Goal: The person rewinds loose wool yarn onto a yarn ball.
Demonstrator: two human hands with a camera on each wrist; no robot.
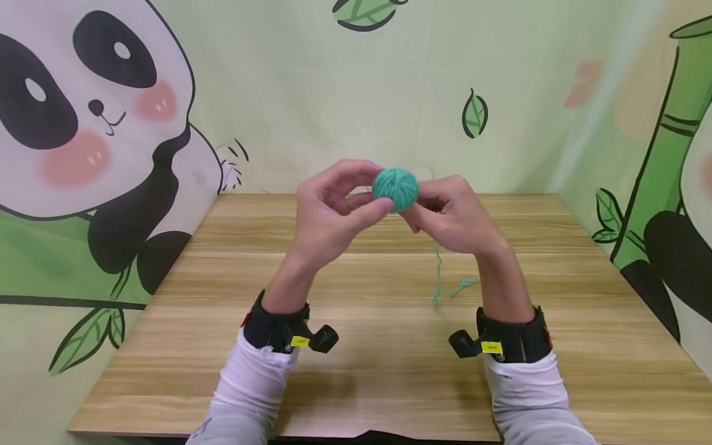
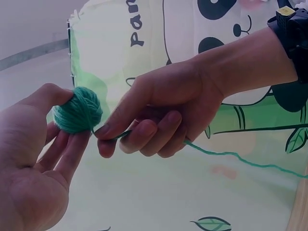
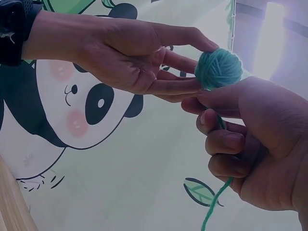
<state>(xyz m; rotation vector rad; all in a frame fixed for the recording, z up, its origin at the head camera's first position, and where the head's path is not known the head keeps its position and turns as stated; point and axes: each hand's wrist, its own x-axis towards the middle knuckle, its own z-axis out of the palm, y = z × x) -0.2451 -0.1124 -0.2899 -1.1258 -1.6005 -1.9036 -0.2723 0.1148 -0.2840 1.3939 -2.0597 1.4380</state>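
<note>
A small ball of teal yarn is held up above the table between the thumb and fingers of my left hand. Close against its right side, my right hand pinches the yarn strand between thumb and forefinger, its other fingers curled, as the left wrist view shows. From the ball the strand runs through the right hand and comes out as a loose tail. In the right wrist view the tail hangs below the curled fingers. The tail's end lies on the table.
Under both hands is a wood-grain table. A cloth backdrop with printed pandas, leaves and bamboo stands behind it and at both sides. Each wrist wears a black strap with a small camera.
</note>
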